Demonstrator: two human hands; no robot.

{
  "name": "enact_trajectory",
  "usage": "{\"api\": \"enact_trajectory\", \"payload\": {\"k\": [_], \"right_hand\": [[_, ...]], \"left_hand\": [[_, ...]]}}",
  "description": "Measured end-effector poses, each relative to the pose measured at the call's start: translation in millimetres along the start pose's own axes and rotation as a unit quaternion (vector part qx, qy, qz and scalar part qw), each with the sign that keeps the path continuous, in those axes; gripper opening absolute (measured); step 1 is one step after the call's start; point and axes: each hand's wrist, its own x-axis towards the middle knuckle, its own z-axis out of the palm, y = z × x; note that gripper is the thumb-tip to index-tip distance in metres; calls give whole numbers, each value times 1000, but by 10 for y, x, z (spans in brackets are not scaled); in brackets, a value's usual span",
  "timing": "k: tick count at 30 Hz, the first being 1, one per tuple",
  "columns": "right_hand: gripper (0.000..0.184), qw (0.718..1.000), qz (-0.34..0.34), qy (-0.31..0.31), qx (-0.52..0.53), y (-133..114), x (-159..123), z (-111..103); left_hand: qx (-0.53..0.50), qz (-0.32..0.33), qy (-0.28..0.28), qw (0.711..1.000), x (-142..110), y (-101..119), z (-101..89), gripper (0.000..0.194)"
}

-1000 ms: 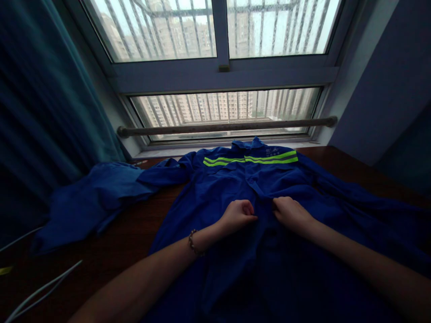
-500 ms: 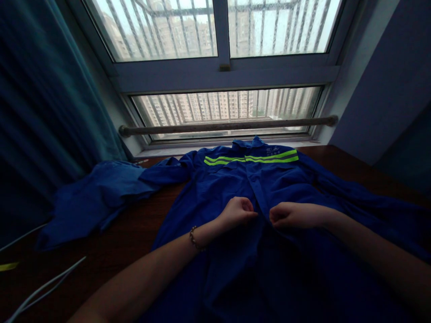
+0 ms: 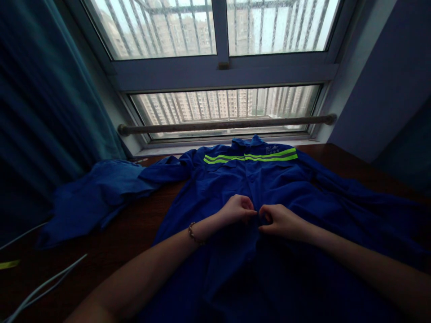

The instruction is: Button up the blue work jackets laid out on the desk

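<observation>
so the right hand (image 3: 283,220) has just swung in from a fist a bit off to the side, and now it's right beside the left hand (image 3: 237,210) at the front placket (image 3: 251,179) of the blue work jacket (image 3: 215,186). i'd read that as both hands working on the same fastening spot. left barely moved and looks to be pinching the fabric. right has thumb and index curled with a gap; can't tell if it's gripping cloth. jacket's spread face up on the brown surface (image 3: 141,220), collar toward the window (image 3: 225,107).
</observation>
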Motion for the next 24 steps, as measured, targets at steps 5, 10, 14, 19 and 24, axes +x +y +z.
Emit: {"api": "enact_trajectory", "payload": {"k": [5, 10, 14, 19, 24], "right_hand": [[14, 983, 67, -11, 169, 37, 121, -3], [24, 946, 72, 33, 314, -4, 145, -38], [27, 949, 26, 44, 312, -56, 97, -84], [24, 936, 9, 80, 343, 35, 117, -11], [17, 933, -18, 167, 318, 146, 152, 161]], "left_hand": [[-48, -24, -6, 999, -24, 87, 9, 19], [-129, -30, 10, 991, -65, 159, 43, 17], [-188, -12, 47, 981, -50, 136, 61, 21], [-249, 13, 59, 967, -32, 92, 76, 30], [-240, 16, 43, 970, -55, 91, 100, 30]]}}
